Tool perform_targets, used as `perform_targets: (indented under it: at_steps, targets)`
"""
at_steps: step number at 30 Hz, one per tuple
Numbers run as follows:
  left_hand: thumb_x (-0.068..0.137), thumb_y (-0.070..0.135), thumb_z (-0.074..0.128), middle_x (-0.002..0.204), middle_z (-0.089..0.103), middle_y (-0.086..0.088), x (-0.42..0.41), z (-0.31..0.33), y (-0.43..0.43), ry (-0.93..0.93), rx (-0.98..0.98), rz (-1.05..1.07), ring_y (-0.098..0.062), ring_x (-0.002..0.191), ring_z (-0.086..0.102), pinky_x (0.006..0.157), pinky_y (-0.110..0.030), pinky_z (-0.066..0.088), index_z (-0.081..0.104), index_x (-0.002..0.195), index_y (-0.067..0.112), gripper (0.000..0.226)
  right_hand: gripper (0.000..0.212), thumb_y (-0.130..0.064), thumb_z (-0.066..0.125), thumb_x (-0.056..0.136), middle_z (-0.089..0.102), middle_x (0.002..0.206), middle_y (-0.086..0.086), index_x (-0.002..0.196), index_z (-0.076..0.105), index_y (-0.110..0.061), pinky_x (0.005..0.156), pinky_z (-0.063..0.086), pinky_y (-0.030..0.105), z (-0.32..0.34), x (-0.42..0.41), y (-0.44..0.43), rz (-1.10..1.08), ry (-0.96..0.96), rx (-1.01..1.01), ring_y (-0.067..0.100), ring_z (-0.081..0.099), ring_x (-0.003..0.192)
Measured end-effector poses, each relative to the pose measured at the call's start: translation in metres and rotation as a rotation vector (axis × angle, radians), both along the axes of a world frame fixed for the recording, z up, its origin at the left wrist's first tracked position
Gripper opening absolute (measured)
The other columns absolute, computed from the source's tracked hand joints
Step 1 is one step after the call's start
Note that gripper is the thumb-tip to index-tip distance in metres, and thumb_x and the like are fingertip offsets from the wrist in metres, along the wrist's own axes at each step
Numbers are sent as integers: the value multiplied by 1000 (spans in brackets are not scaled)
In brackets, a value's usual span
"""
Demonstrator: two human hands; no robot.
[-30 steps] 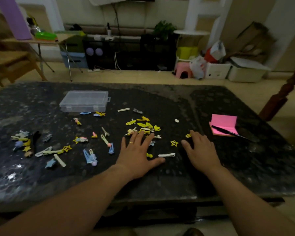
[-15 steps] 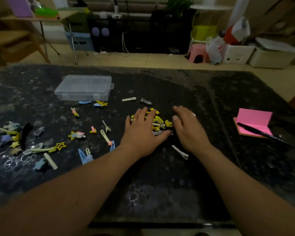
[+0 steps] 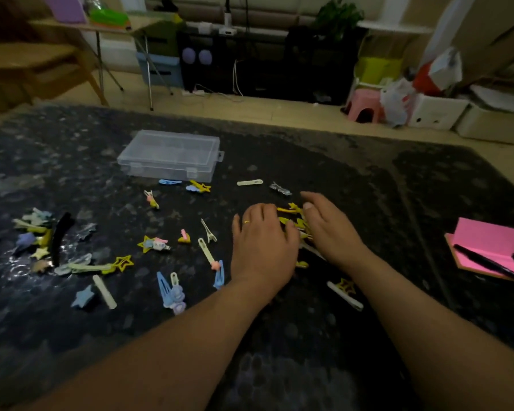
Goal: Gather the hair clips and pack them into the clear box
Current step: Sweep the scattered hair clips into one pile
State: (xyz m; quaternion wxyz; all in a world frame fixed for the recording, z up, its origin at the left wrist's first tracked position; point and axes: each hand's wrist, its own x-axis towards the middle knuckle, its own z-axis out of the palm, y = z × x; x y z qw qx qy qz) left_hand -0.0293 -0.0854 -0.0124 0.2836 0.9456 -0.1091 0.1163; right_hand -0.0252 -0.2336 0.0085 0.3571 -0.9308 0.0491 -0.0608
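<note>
Head cam: looks like the gathering step. The left hand [image 3: 261, 247] and right hand [image 3: 330, 229] lie palm-down on the dark speckled stone counter [image 3: 368, 203]. Grip apart on both, clamped on nothing, herding a heap of small yellow plastic hair clips [image 3: 290, 209] between them. The clear lidded plastic box [image 3: 169, 155] sits far left, well apart, and looks shut. Next move imo: scoop the heap with 2 hands, but the lid needs opening first.

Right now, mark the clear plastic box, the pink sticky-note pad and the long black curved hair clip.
clear plastic box [image 3: 169, 154], head view, middle of its lid.
pink sticky-note pad [image 3: 487, 241], head view, raised top sheet.
long black curved hair clip [image 3: 59, 235], head view, middle of its body.
</note>
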Motion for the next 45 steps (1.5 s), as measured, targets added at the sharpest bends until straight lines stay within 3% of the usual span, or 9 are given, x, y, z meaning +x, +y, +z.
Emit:
perform_targets:
  at_steps: [11,17,22,26,31,34,38,41,45]
  targets:
    - [97,27,37,149,47,-5,3,0,2,6,-142,89,-22,147,36,128,-49,23,44,143,14,48,49,-48,36,113,30,174,-7,161,40,-41,126,19,67,12,121,42,324,228,-407,27,22,162]
    - [103,33,36,168,29,-12,7,4,4,55,-232,153,-25,159,19,131,-47,14,29,161,11,62,70,-68,22,97,41,169,-8,156,48,-42,131,22,53,17,49,23,460,259,-366,16,30,159]
    - [108,35,32,165,40,-7,6,7,8,143,-268,25,-21,154,32,130,-45,17,37,160,13,57,44,-24,43,114,44,162,-16,156,53,-31,123,16,17,29,-22,2,425,137,-256,0,34,149]
    - [107,34,30,163,46,0,1,11,7,187,-182,-124,-14,150,38,130,-43,16,41,159,17,56,45,-31,44,114,44,167,-6,158,51,-30,119,25,23,14,-26,-33,40,73,-77,10,36,153]
    - [105,33,25,169,33,6,3,9,7,205,103,-317,-15,157,26,130,-48,13,42,158,19,56,52,-36,30,115,28,174,-11,167,31,-32,132,8,44,-17,-47,-2,69,135,-288,15,17,163]
    - [104,35,26,163,45,3,0,12,12,265,-21,-329,-13,152,34,129,-40,19,45,157,24,57,50,-29,30,115,41,168,-9,163,41,-32,132,16,41,-8,-53,16,149,93,-75,13,30,158]
    - [111,31,37,151,58,-1,-16,16,29,276,-218,-322,-19,142,48,120,-35,34,56,150,21,44,45,-36,36,115,50,162,-6,155,53,-28,122,29,31,4,-79,-9,-76,52,74,10,44,147]
    - [111,40,37,159,50,2,-29,19,49,85,-80,-367,-14,154,33,130,-37,14,51,154,22,49,62,-53,35,112,36,171,-2,166,35,-23,132,12,41,-10,-106,-10,-114,111,-134,17,26,161]
    - [99,69,32,160,47,9,-51,29,98,-160,95,-295,-8,155,29,131,-46,11,50,151,30,68,84,-69,34,105,25,176,2,171,17,-18,133,11,43,-29,-107,24,-95,45,-260,23,17,163]
